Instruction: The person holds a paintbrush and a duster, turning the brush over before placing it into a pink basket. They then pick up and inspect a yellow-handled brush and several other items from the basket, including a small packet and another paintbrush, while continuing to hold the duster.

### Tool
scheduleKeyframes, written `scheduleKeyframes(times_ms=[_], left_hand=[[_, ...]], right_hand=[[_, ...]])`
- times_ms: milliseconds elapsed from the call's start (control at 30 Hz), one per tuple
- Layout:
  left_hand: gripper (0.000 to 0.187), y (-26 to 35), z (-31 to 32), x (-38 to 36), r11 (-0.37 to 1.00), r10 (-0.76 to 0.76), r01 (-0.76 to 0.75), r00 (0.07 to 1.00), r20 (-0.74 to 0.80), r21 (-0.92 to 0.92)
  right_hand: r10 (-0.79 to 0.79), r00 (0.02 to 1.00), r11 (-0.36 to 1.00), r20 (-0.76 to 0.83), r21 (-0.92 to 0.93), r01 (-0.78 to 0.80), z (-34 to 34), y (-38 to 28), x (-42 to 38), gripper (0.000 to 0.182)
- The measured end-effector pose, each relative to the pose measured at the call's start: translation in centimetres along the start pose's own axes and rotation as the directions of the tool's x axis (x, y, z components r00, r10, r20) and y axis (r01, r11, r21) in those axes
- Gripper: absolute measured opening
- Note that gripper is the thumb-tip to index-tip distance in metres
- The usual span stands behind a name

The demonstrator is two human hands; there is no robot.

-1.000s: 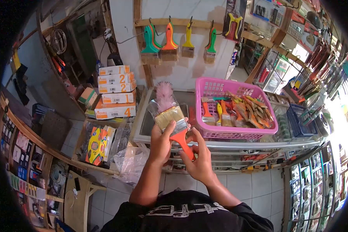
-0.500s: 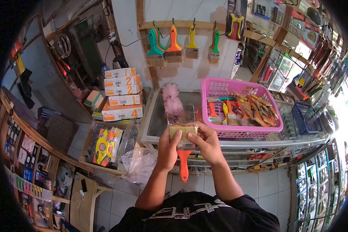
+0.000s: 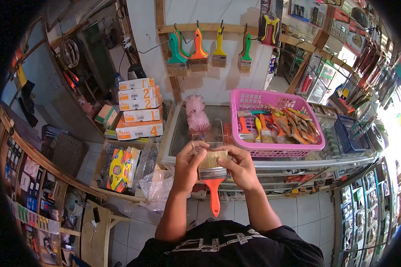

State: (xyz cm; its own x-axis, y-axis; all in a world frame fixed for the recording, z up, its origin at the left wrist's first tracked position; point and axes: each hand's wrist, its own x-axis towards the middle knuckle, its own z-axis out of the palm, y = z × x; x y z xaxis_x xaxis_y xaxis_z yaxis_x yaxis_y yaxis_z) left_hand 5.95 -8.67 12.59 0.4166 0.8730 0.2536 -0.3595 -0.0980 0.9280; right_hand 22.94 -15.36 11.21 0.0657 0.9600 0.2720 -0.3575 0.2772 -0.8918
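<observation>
A wide paintbrush (image 3: 212, 172) with an orange-red handle is held upside down, bristles (image 3: 213, 160) up and handle toward my body. My left hand (image 3: 189, 162) pinches the bristles' left edge, its thumb near their upper corner. From the other side, my right hand (image 3: 239, 164) grips the bristles between thumb and fingers. The fingertips behind the bristles are partly hidden. Just beyond my hands, a pink feather duster (image 3: 197, 116) lies on the glass counter (image 3: 176, 138). To the right stands a pink basket (image 3: 276, 151) holding several paintbrushes (image 3: 265, 131).
Several orange-and-white boxes (image 3: 139, 130) are stacked on the left, above a carton with a yellow packet (image 3: 121, 167). A crumpled plastic bag (image 3: 158, 182) hangs near my left forearm. Paintbrushes (image 3: 199, 51) hang from a wooden rail. A blue basket (image 3: 352, 135) sits farther right.
The paintbrush has dropped slightly toward my body. My left thumb has slid from the bristles' middle to their upper left, and my right thumb has shifted outward, exposing more bristles.
</observation>
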Motion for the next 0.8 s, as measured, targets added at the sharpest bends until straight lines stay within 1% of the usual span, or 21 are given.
scheduleKeyframes(times_ms=[67,167,267,367,467,567,667,700,800], left_hand=[[0.018,-0.2,0.3,-0.1,0.999,0.045,-0.045,0.999,-0.013,0.005],[0.017,0.0,0.8,-0.1,0.994,0.086,-0.089,0.995,-0.046,-0.056],[0.016,-0.4,-0.3,0.4,0.977,0.212,-0.211,0.975,0.071,-0.014],[0.015,-0.4,-1.0,0.3,0.981,0.194,-0.190,0.976,0.099,-0.043],[0.017,0.3,-0.7,-0.3,0.988,0.154,-0.150,0.984,0.092,-0.045],[0.020,0.0,-1.1,0.0,0.974,0.221,-0.225,0.962,0.159,0.008],[0.032,1.2,-0.8,-0.8,0.999,0.029,-0.034,0.984,0.176,0.024],[0.042,0.8,-0.9,-0.6,0.993,0.039,-0.055,0.988,0.149,0.108],[0.045,1.2,-0.6,-0.9,0.995,-0.029,0.020,0.995,0.093,0.101]], right_hand=[[-0.013,1.000,0.998,-0.024,0.056,0.015,0.4,0.2,0.1,0.035],[-0.055,0.993,0.992,-0.101,0.111,0.066,1.3,0.3,0.1,0.035],[-0.116,0.983,0.982,-0.142,0.131,0.135,1.5,0.5,0.2,0.028],[-0.068,0.982,0.981,-0.175,0.168,0.098,1.2,0.6,0.1,0.022],[-0.140,0.964,0.986,-0.228,0.057,0.157,1.2,0.7,0.4,0.020],[-0.158,0.956,0.984,-0.248,0.037,0.172,0.8,1.0,0.9,0.017],[-0.162,0.950,0.984,-0.269,0.028,0.175,0.9,0.9,1.1,0.012],[-0.168,0.948,0.985,-0.270,0.003,0.175,1.0,0.8,1.1,0.012],[-0.164,0.951,0.987,-0.262,-0.048,0.156,1.4,0.3,1.1,0.009]])
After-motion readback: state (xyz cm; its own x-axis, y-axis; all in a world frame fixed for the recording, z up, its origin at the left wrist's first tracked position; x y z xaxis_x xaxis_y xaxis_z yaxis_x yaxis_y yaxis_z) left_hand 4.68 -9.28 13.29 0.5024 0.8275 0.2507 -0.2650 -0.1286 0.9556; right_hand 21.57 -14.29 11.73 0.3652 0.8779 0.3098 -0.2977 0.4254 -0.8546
